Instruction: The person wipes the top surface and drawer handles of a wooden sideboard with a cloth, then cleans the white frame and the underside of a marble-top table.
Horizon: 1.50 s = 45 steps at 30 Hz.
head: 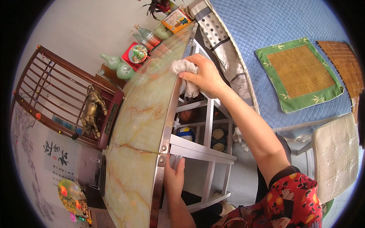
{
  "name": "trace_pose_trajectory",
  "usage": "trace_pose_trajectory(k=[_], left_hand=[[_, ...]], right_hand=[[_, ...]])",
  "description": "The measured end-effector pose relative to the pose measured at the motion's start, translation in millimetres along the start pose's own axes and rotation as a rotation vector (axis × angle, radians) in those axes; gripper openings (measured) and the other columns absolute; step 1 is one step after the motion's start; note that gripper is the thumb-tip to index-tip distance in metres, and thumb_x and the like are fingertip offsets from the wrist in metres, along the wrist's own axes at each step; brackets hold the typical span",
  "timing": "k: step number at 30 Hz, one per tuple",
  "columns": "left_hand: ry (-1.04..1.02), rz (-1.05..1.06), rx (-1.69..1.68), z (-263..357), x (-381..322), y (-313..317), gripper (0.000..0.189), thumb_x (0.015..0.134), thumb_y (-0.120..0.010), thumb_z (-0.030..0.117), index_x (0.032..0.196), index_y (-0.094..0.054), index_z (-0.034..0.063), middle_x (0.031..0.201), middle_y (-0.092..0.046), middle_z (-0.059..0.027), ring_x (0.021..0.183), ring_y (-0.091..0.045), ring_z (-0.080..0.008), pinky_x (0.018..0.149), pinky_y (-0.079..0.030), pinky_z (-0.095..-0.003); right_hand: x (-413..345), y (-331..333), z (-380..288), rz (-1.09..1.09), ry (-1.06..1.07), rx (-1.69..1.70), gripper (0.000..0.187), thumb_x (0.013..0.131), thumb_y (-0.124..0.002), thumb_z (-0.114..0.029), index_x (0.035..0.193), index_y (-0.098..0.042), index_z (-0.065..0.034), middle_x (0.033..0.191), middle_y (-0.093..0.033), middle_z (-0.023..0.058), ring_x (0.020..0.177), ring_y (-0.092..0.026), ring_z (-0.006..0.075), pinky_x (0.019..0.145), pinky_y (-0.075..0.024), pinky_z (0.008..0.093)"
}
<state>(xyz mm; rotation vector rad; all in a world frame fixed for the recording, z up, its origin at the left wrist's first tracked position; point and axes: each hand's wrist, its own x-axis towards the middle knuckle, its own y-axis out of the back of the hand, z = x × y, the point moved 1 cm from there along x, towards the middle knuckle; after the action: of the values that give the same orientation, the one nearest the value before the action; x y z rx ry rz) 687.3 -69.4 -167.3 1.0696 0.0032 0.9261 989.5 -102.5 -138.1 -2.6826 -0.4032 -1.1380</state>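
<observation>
My right hand (204, 75) is closed around a bunched, pale, fluffy cloth (185, 72). The cloth lies against the metal-trimmed edge of a glossy, marble-patterned tabletop (142, 114). Lower in the view my left hand (174, 175) is beside the same metal edge, below the seam between two top panels. Its thumb stands apart from the fingers, and no object shows in it; some fingertips are hidden near the edge. Between the hands, a white frame bar (199, 149) runs out from beneath the top.
Glass bottles (146, 37), a green gourd ornament (124, 71) and a bronze animal figurine (94, 112) stand along the far side. Balls (186, 133) are under the tabletop. To the right are a bed with a blue quilted cover (245, 20), a green-bordered mat (300, 74) and a padded seat (336, 156).
</observation>
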Motion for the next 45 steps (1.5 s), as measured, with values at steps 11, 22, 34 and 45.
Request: trace_pose_trajectory(k=[11, 22, 34, 45], left_hand=[[0.019, 0.000, 0.011, 7, 1, 1, 0.052, 0.078, -0.066, 0.010, 0.126, -0.047, 0.0022, 0.122, -0.051, -0.0161, 0.105, -0.053, -0.0296, 0.091, -0.043, -0.0391], [-0.027, 0.003, 0.007, 5, 2, 0, 0.052, 0.077, -0.065, 0.008, 0.126, -0.048, 0.0021, 0.122, -0.052, -0.0162, 0.106, -0.053, -0.0292, 0.091, -0.043, -0.0391], [0.043, 0.017, -0.110, 0, 0, -1, 0.055, 0.077, -0.065, 0.007, 0.128, -0.047, 0.0039, 0.120, -0.054, -0.0161, 0.106, -0.052, -0.0283, 0.092, -0.042, -0.0398], [0.090, -0.016, -0.123, 9, 1, 0, 0.054, 0.077, -0.065, 0.008, 0.127, -0.047, 0.0029, 0.123, -0.052, -0.0158, 0.107, -0.052, -0.0289, 0.092, -0.042, -0.0397]], right_hand=[[2, 0, 4, -0.069, 0.046, 0.110, 0.046, 0.069, -0.076, -0.032, 0.103, -0.065, -0.0023, 0.098, -0.063, 0.0140, 0.094, -0.060, 0.0334, 0.082, -0.0464, 0.0385], [-9, -7, 18, -0.015, -0.074, 0.393, 0.031, 0.083, -0.060, -0.016, 0.111, -0.062, -0.0032, 0.105, -0.060, 0.0090, 0.099, -0.056, 0.0145, 0.088, -0.0424, 0.0287], [-9, 6, -14, -0.162, 0.099, 0.179, 0.042, 0.065, -0.073, -0.032, 0.097, -0.067, -0.0063, 0.094, -0.059, 0.0126, 0.091, -0.060, 0.0288, 0.083, -0.0467, 0.0357], [2, 5, -8, -0.069, -0.012, 0.029, 0.034, 0.071, -0.070, -0.031, 0.094, -0.068, -0.0067, 0.097, -0.065, 0.0116, 0.092, -0.061, 0.0316, 0.080, -0.0480, 0.0395]])
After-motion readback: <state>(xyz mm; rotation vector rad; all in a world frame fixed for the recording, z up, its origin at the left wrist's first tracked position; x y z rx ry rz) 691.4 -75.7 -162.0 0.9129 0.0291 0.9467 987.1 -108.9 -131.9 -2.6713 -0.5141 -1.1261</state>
